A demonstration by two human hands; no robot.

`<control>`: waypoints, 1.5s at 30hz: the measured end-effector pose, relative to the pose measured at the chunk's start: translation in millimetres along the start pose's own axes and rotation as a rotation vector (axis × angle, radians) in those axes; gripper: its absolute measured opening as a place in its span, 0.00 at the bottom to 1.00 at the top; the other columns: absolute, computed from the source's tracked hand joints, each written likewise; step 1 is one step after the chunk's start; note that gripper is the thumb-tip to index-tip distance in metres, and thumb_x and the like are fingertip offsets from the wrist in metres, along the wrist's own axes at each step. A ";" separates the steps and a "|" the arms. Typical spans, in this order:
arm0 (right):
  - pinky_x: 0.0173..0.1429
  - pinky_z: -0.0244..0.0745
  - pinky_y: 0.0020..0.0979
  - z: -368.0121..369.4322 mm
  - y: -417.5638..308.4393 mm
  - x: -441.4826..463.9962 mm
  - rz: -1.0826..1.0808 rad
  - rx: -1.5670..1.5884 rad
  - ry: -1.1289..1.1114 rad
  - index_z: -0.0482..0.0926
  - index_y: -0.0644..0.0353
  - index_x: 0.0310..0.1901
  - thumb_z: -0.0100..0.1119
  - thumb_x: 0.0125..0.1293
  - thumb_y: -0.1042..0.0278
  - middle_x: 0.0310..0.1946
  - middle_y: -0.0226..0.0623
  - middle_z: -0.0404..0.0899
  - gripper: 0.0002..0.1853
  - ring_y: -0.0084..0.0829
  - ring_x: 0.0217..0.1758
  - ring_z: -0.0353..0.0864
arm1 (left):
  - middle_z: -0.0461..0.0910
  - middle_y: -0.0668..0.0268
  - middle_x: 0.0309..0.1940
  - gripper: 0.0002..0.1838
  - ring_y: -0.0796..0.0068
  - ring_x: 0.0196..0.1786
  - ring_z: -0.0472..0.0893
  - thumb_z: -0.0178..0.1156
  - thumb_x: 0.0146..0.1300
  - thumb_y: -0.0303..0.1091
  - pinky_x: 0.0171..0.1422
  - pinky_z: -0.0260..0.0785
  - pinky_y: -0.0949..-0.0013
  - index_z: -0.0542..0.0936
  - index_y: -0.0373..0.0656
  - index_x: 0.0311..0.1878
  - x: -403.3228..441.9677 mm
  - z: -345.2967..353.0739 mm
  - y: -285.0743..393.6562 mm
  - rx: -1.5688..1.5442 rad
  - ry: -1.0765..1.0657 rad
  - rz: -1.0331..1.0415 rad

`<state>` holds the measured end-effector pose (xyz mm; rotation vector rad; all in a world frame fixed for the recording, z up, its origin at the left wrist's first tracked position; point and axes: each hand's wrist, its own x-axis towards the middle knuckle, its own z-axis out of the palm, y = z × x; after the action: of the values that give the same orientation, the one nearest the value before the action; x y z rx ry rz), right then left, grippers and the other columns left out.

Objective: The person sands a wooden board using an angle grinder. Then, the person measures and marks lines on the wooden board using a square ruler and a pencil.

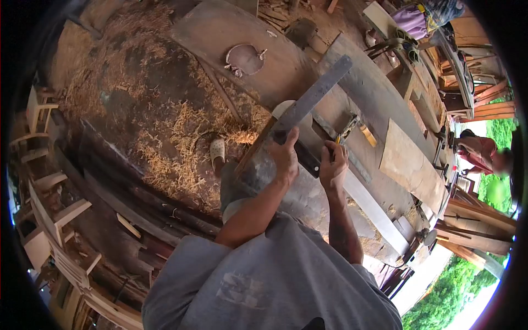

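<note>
My left hand point(285, 158) is closed on a dark carpenter's square point(322, 91) near its corner. The square's long blade reaches away over the bench, and its other leg lies between my two hands. My right hand point(334, 166) is beside that leg, its fingers pinched around a thin pencil-like tool with a yellow part point(337, 139). Just beyond my right hand, a tool with a wooden handle point(368, 135) lies on the workbench point(313, 201). A long pale strip point(377, 213) lies along the bench to the right of my right hand.
A flat pale board point(412, 165) rests on the right. A round shallow dish point(245, 59) sits on the far boards. Wood shavings point(176, 148) cover the floor at left, near wooden chair frames point(60, 225). Another person point(477, 153) is at far right.
</note>
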<state>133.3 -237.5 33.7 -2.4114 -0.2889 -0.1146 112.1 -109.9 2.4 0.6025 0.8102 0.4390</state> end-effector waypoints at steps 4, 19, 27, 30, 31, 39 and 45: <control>0.59 0.71 0.45 0.0 -0.9 -0.1 0.019 -0.001 -0.017 0.83 0.64 0.48 0.61 0.67 0.74 0.44 0.47 0.82 0.10 0.51 0.51 0.78 | 0.81 0.65 0.51 0.24 0.74 0.52 0.79 0.73 0.64 0.38 0.62 0.69 0.66 0.79 0.33 0.57 -4.8 4.3 9.1 0.037 0.017 -0.050; 0.72 0.68 0.34 -4.3 -95.3 100.3 -0.159 0.984 -0.738 0.68 0.72 0.71 0.57 0.67 0.81 0.60 0.41 0.78 0.30 0.34 0.68 0.74 | 0.81 0.62 0.54 0.22 0.71 0.53 0.79 0.71 0.65 0.33 0.61 0.70 0.66 0.78 0.34 0.59 -11.7 17.7 18.0 -0.065 0.140 -0.102; 0.45 0.78 0.27 34.3 -76.3 129.6 0.038 0.504 -0.799 0.85 0.65 0.52 0.57 0.78 0.54 0.33 0.31 0.85 0.20 0.23 0.38 0.83 | 0.84 0.65 0.49 0.21 0.73 0.48 0.80 0.73 0.62 0.33 0.58 0.70 0.67 0.82 0.37 0.56 -3.5 9.9 -0.1 -0.132 0.143 -0.151; 0.42 0.78 0.30 53.2 -66.6 132.7 -0.016 0.402 -0.774 0.86 0.66 0.47 0.58 0.76 0.52 0.32 0.33 0.85 0.21 0.25 0.36 0.84 | 0.84 0.68 0.47 0.20 0.75 0.47 0.79 0.75 0.61 0.33 0.57 0.70 0.68 0.82 0.38 0.55 -4.9 8.0 -0.1 -0.087 0.132 -0.032; 0.42 0.78 0.30 56.3 -65.1 135.2 -0.013 0.400 -0.781 0.86 0.66 0.47 0.58 0.76 0.52 0.32 0.33 0.85 0.21 0.25 0.36 0.84 | 0.84 0.69 0.47 0.20 0.75 0.47 0.79 0.75 0.60 0.34 0.57 0.70 0.68 0.82 0.38 0.54 -5.8 8.8 0.9 -0.109 0.137 -0.063; 0.42 0.79 0.36 56.6 -54.8 149.4 -0.137 0.127 -0.832 0.86 0.66 0.41 0.58 0.73 0.57 0.30 0.45 0.86 0.18 0.34 0.34 0.86 | 0.84 0.68 0.47 0.20 0.75 0.47 0.79 0.76 0.60 0.34 0.58 0.70 0.67 0.83 0.38 0.53 -5.8 12.0 2.1 -0.144 0.125 -0.034; 0.44 0.79 0.43 39.0 -61.9 165.5 -0.391 -0.047 -0.547 0.85 0.64 0.42 0.61 0.70 0.62 0.33 0.47 0.85 0.12 0.41 0.38 0.87 | 0.84 0.67 0.47 0.21 0.73 0.47 0.79 0.77 0.59 0.35 0.57 0.70 0.67 0.83 0.36 0.52 -10.7 15.5 8.6 -0.042 0.190 -0.007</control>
<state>279.5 -137.3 70.1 -2.3628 -1.0132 0.3742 116.4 -114.7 22.1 0.5239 0.9816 0.5109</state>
